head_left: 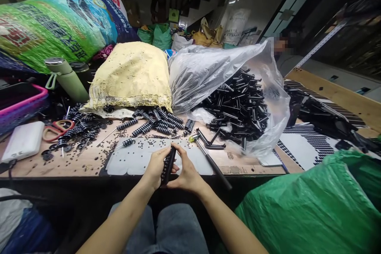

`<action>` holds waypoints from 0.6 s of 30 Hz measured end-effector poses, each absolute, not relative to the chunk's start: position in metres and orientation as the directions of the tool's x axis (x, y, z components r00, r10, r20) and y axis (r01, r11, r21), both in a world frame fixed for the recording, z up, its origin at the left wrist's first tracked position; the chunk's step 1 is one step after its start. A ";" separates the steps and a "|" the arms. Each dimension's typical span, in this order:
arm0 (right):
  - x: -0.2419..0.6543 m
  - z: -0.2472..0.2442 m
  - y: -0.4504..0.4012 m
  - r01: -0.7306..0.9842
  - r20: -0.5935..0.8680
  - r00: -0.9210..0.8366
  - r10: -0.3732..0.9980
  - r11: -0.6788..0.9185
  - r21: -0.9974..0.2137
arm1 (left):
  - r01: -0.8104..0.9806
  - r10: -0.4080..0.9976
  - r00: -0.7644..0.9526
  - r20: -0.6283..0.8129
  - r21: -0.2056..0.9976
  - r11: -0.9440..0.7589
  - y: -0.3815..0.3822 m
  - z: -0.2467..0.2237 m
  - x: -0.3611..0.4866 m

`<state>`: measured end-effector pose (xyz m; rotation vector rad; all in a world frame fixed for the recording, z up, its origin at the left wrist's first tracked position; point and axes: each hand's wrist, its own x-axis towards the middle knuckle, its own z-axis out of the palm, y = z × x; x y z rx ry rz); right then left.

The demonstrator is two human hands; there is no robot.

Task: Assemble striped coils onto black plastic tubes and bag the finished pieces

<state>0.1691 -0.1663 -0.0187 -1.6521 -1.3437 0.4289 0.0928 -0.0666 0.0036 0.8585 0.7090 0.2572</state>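
The left hand (156, 166) is closed around a slim black part (168, 165), held upright just off the near edge of the desk (244, 164); the right hand (186, 168), its thumb and fingers partly spread, touches the part's upper end. Just beyond lies a grey mat (131, 158), with a black-handled hammer (210, 158) at its right. Farther back, beaded black rods (157, 121) lie before a yellow sack (131, 73), beside a clear bag (205, 71) of black pieces (238, 107)

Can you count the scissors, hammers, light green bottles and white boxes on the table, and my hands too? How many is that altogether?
Scissors: 1
Hammer: 1
Light green bottle: 1
White box: 1
Hands, left hand and right hand: 2
Total: 6
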 end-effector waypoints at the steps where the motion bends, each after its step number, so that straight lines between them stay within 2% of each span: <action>1: 0.168 -0.019 -0.166 0.568 0.273 0.363 0.891 0.020 -0.823 | 0.088 0.465 0.745 -0.479 0.761 0.643 -0.066 0.004 0.093; 5: 0.166 -0.025 -0.166 0.548 0.252 0.437 0.864 -0.034 -0.836 | 0.179 0.409 0.747 -0.525 0.750 0.636 -0.060 0.001 0.096; 7: 0.165 -0.031 -0.164 0.551 0.237 0.488 0.840 -0.086 -0.830 | 0.199 0.412 0.771 -0.486 0.797 0.570 -0.060 -0.005 0.097; 9: 0.164 -0.040 -0.161 0.567 0.241 0.557 0.795 -0.152 -0.810 | 0.176 0.493 0.806 -0.327 0.928 0.327 -0.063 -0.015 0.097; 10: 0.164 -0.045 -0.160 0.583 0.258 0.592 0.763 -0.185 -0.791 | 0.158 0.540 0.818 -0.200 0.980 0.123 -0.065 -0.021 0.097; 11: 0.164 -0.050 -0.159 0.606 0.284 0.621 0.730 -0.218 -0.765 | 0.147 0.565 0.823 -0.059 0.983 -0.111 -0.067 -0.028 0.097; 13: 0.166 -0.058 -0.162 0.671 0.334 0.628 0.702 -0.272 -0.690 | 0.150 0.527 0.833 0.171 0.847 -0.511 -0.069 -0.045 0.097; 14: 0.169 -0.060 -0.165 0.708 0.345 0.614 0.709 -0.303 -0.638 | 0.151 0.483 0.842 0.240 0.755 -0.638 -0.068 -0.053 0.097; 16: 0.181 -0.061 -0.179 0.744 0.330 0.636 0.697 -0.442 -0.502 | 0.131 0.382 0.868 0.318 0.596 -0.793 -0.061 -0.066 0.095; 18: 0.199 -0.058 -0.199 0.677 0.294 0.736 0.609 -0.660 -0.326 | 0.097 0.277 0.895 0.350 0.454 -0.886 -0.051 -0.073 0.093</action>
